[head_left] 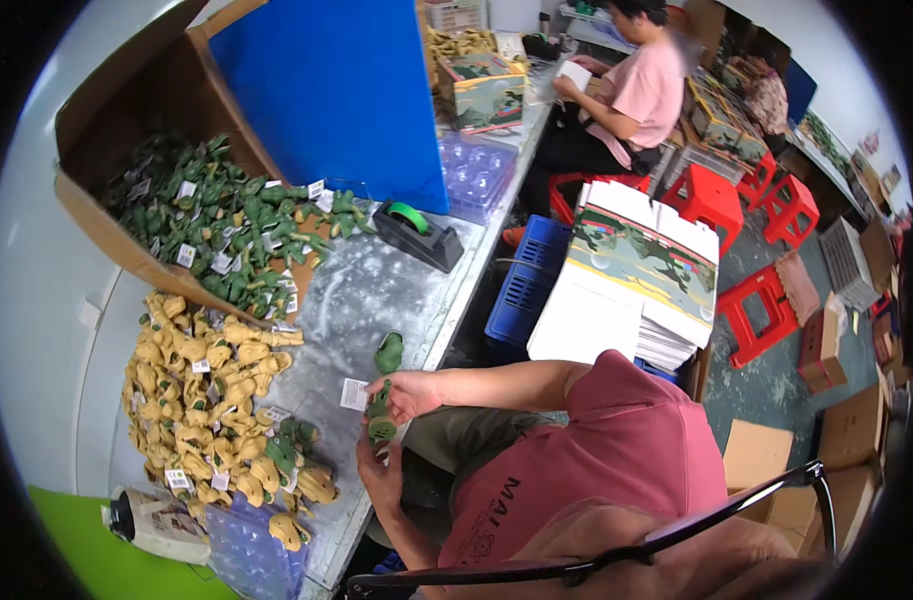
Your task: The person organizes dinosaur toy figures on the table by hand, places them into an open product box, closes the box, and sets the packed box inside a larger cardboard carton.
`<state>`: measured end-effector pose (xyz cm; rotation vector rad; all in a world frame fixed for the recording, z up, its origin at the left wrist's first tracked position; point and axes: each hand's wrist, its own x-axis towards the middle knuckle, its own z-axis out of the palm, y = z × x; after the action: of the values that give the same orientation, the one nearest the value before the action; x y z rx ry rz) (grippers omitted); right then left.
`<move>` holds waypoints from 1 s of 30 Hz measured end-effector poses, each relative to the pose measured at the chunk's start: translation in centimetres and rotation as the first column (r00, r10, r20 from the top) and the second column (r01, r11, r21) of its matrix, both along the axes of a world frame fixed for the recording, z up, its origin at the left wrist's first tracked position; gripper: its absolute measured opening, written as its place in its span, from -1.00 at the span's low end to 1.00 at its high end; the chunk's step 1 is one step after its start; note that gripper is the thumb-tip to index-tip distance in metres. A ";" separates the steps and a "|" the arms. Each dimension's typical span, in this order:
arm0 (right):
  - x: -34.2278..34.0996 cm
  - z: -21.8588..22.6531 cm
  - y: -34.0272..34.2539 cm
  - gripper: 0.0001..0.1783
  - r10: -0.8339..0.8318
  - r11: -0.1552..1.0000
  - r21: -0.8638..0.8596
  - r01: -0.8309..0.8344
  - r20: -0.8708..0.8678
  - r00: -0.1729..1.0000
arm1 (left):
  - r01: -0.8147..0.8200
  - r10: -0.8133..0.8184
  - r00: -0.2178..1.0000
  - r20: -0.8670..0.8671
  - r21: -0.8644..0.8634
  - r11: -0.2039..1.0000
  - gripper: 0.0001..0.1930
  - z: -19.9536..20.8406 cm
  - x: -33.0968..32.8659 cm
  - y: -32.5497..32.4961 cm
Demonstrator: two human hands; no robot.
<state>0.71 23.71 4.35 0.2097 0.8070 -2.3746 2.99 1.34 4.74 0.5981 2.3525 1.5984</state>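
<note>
Gripping a green toy figure (381, 412) between both hands, the person sits at the grey table's (376, 290) edge. The right hand (408, 393) curls loosely round its upper part, while the left hand (378, 470) closes on its base. A small white tag (354, 394) lies just beside it. Tan figures (201, 385) are heaped nearby.
</note>
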 end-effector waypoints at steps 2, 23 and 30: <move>-0.3 0.1 0.2 -0.49 0.003 1.000 0.003 -0.003 -0.017 1.000 | 0.025 -0.025 1.000 0.001 0.000 1.000 -0.43 -1.1 -0.3 -0.2; 3.5 -0.3 3.5 -0.50 -0.079 0.993 -0.079 0.084 0.065 0.995 | 0.112 -0.137 0.979 0.150 0.166 0.980 -0.55 -3.2 1.8 2.0; 2.6 -1.5 2.0 -0.54 -0.083 0.994 -0.069 0.085 0.034 0.996 | 0.082 -0.095 0.985 0.146 0.092 0.992 -0.57 -4.4 2.1 1.0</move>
<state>3.35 25.73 2.88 0.2553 0.7124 -2.4682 5.09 2.32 0.35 0.5694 2.1287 1.6510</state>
